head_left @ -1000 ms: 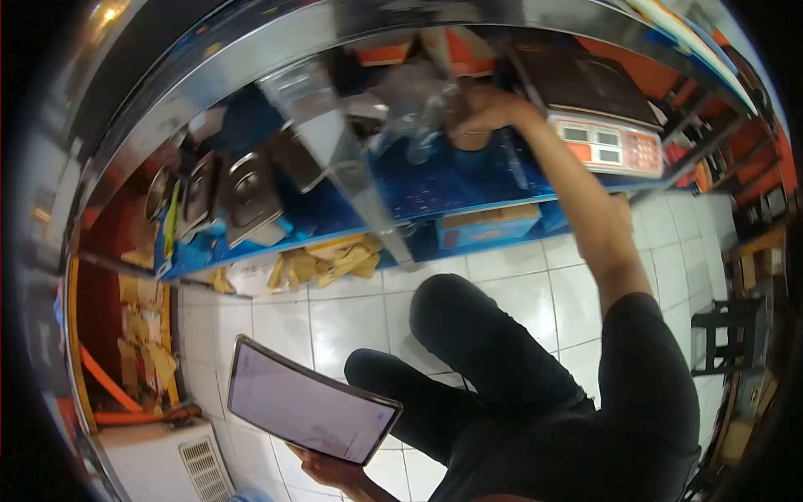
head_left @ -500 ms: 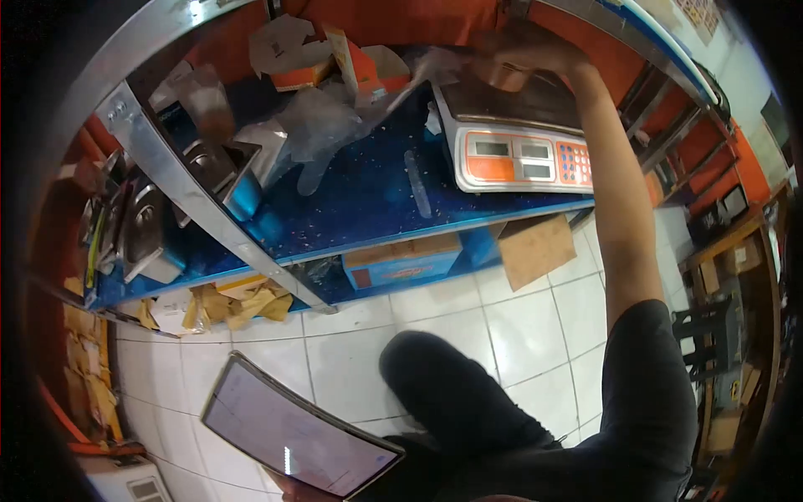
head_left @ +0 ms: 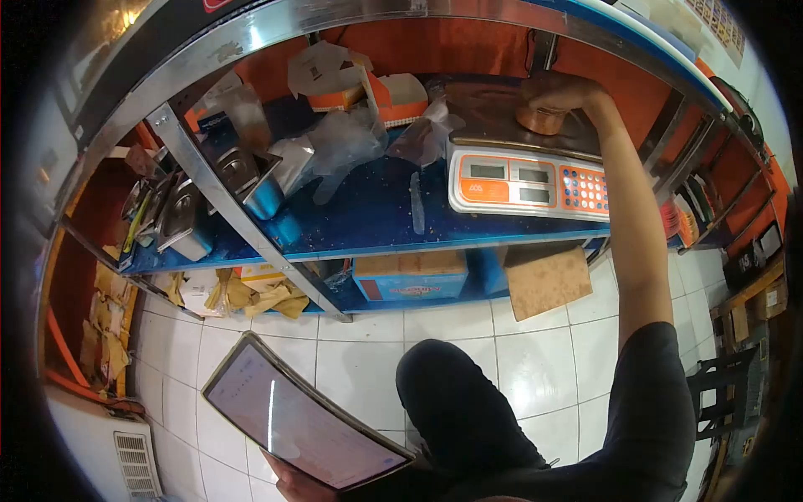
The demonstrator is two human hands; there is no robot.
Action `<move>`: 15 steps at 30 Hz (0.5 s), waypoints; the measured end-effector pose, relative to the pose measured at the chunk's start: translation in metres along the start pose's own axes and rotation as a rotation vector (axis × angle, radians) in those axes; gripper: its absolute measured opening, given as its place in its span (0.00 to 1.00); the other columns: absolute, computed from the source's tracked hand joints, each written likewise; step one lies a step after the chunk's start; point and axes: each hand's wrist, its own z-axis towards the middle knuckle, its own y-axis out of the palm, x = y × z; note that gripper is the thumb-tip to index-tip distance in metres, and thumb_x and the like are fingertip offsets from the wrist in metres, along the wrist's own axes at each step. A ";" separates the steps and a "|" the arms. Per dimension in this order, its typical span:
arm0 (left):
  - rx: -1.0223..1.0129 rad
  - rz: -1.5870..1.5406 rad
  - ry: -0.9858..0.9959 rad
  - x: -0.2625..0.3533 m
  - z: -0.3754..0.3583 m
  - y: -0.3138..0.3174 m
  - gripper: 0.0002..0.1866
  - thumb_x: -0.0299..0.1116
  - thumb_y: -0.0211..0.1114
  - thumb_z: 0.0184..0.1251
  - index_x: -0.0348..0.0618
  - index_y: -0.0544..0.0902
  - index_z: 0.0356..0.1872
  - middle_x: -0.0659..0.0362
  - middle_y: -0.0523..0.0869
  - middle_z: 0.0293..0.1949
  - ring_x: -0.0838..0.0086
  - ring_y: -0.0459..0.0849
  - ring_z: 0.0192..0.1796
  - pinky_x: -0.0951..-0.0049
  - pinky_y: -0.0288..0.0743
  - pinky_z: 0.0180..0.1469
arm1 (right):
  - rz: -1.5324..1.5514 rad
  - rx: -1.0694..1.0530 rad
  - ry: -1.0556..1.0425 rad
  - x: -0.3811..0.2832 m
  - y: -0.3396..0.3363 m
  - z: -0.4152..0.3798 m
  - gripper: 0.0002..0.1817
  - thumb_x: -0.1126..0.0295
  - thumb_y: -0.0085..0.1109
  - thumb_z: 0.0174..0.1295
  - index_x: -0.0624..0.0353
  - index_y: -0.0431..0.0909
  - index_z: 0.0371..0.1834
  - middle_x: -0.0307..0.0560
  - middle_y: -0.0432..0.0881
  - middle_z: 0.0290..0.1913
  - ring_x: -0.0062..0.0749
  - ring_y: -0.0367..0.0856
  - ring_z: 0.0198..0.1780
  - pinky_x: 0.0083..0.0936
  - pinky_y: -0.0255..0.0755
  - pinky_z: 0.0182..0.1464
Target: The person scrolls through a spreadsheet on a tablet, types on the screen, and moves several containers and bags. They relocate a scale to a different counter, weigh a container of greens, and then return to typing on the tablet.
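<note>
I see the right hand gripping a cup at the scale, the left hand holding a tablet. Placing seems in hand; releasing calls for steadiness.

Blue shelf, pale specks on the surface. Directly on it, right side: orange-and-white scale. Mid: crumpled clear plastic, thin clear strip near front edge. Rear: open cardboard boxes. Left: metal pans either side of the upright.
</note>
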 end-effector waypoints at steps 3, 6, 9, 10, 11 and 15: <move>-0.074 -0.159 -0.027 0.000 -0.001 -0.002 0.42 0.51 0.53 0.55 0.37 0.55 0.68 0.49 0.68 0.61 0.56 0.70 0.61 0.58 0.68 0.60 | -0.028 -0.124 0.024 0.004 -0.005 0.009 0.26 0.45 0.61 0.48 0.47 0.81 0.47 0.49 0.83 0.45 0.38 0.81 0.46 0.30 0.77 0.43; -0.053 -0.148 -0.049 -0.003 -0.001 -0.012 0.43 0.49 0.54 0.54 0.37 0.54 0.69 0.48 0.67 0.62 0.55 0.71 0.61 0.57 0.68 0.59 | -0.116 -0.104 0.106 -0.026 -0.014 -0.010 0.33 0.42 0.61 0.48 0.50 0.76 0.55 0.53 0.80 0.51 0.42 0.79 0.53 0.32 0.75 0.49; -0.129 -0.174 -0.035 0.006 -0.001 0.004 0.43 0.49 0.54 0.53 0.36 0.55 0.69 0.48 0.68 0.61 0.55 0.71 0.60 0.57 0.69 0.59 | -0.287 0.063 0.204 -0.066 -0.015 -0.021 0.46 0.38 0.58 0.53 0.61 0.62 0.67 0.59 0.68 0.64 0.49 0.69 0.63 0.34 0.63 0.63; -0.129 -0.174 -0.031 0.005 -0.001 0.004 0.43 0.49 0.54 0.53 0.36 0.55 0.69 0.48 0.68 0.61 0.55 0.71 0.60 0.57 0.69 0.59 | -0.253 0.270 0.021 -0.075 -0.008 -0.020 0.45 0.39 0.57 0.53 0.63 0.62 0.66 0.60 0.68 0.64 0.50 0.68 0.63 0.34 0.63 0.64; -0.101 -0.178 -0.038 0.004 -0.001 0.002 0.42 0.49 0.54 0.53 0.36 0.55 0.69 0.48 0.69 0.61 0.55 0.72 0.60 0.56 0.69 0.59 | -0.213 0.473 -0.163 -0.084 -0.001 -0.015 0.44 0.40 0.57 0.54 0.64 0.63 0.65 0.61 0.68 0.64 0.50 0.68 0.64 0.35 0.62 0.64; -0.085 -0.164 -0.072 0.001 0.003 -0.001 0.42 0.49 0.54 0.54 0.36 0.55 0.69 0.48 0.70 0.60 0.56 0.73 0.60 0.56 0.69 0.59 | -0.052 0.256 -0.284 -0.169 0.036 -0.002 0.28 0.49 0.58 0.56 0.62 0.78 0.50 0.58 0.80 0.48 0.50 0.79 0.50 0.39 0.71 0.55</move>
